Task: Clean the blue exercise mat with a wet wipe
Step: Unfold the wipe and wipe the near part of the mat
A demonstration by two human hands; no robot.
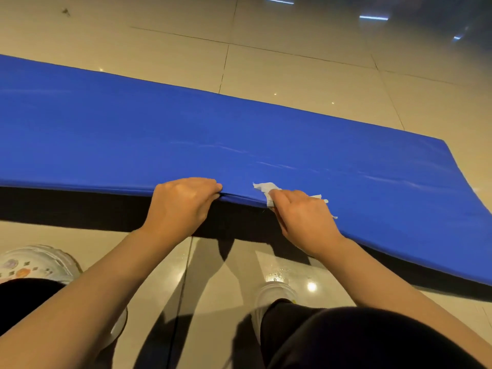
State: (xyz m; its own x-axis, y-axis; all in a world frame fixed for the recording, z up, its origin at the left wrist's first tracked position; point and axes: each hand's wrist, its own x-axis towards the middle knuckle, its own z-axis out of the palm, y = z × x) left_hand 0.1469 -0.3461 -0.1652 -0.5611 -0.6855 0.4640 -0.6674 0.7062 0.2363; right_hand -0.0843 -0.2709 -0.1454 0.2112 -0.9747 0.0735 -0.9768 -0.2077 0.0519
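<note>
Kneeling close: dark-clothed knees (359,339) fill the bottom of the view, on the tiled floor (292,70), with two clear containers beside them, one on the left (40,262) and one between the knees (274,291); what they hold cannot be told.
Near edge: the blue exercise mat (133,134) lies on the floor with its near edge lifted, a dark shadow beneath it.
Left hand: the left hand (183,201) has its fingers curled over that raised edge and grips it, holding it up.
Right hand: the right hand (300,211) clutches the wet wipe (266,189) and presses it on the mat's edge just beside the left hand.
Wipe condition: it looks bunched and frayed, with loose shreds sticking out past the fingers.
Risk, tearing: rubbing hard along the edge could likely pull the wipe apart and leave white bits on the mat.
Risk, slipping: if the left hand loosens, the edge would probably drop and the underside or rim would go uncleaned.
Risk, spill: a shifted knee might knock a container over.
Mid surface: pale streaks (277,165) cross the blue top, smears or sheen, I cannot tell which.
Far side: the far edge meets bare tile; most of the mat stretches left, well apart from the wipe.
Risk, coverage: one worn wipe may dry out before reaching it.
</note>
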